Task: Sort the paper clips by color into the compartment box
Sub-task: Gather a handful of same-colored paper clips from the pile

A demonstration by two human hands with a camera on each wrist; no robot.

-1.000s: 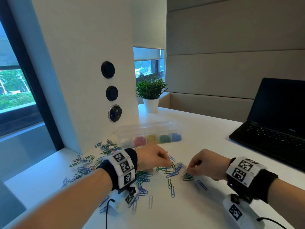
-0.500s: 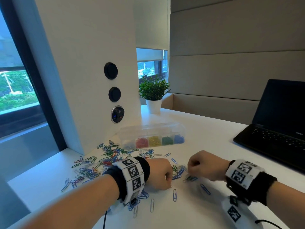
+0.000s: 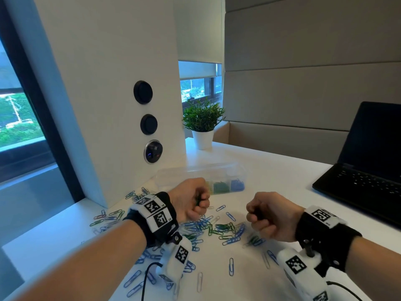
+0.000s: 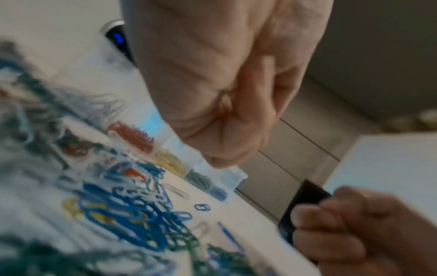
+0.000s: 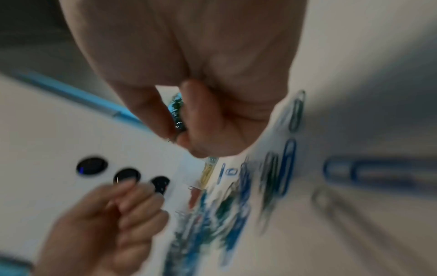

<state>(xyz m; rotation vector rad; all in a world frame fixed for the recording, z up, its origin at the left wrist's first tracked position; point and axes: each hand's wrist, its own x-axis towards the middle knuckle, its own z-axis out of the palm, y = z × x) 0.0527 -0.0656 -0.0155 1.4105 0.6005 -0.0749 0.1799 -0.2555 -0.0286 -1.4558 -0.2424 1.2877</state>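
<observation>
Loose paper clips (image 3: 217, 229), mostly blue and green, lie scattered on the white table (image 3: 271, 170). The clear compartment box (image 3: 217, 168) stands behind them, with red (image 4: 132, 136), yellow, green (image 3: 221, 187) and blue clips in separate cells. My left hand (image 3: 198, 203) is a raised fist just in front of the box, and dark green clips show between its fingers. To its right, my right hand (image 3: 258, 216) hovers above the pile as a fist. In the right wrist view its fingers pinch a small bunch of green clips (image 5: 177, 112).
An open black laptop (image 3: 364, 170) sits at the right. A potted plant (image 3: 202, 127) stands behind the box. A white pillar (image 3: 108, 105) with round sockets rises at the left, beside a window. More clips lie near the table's front edge.
Both hands have risen off the clip pile and closed into fists with clips in them. The left hand has moved up toward the box.
</observation>
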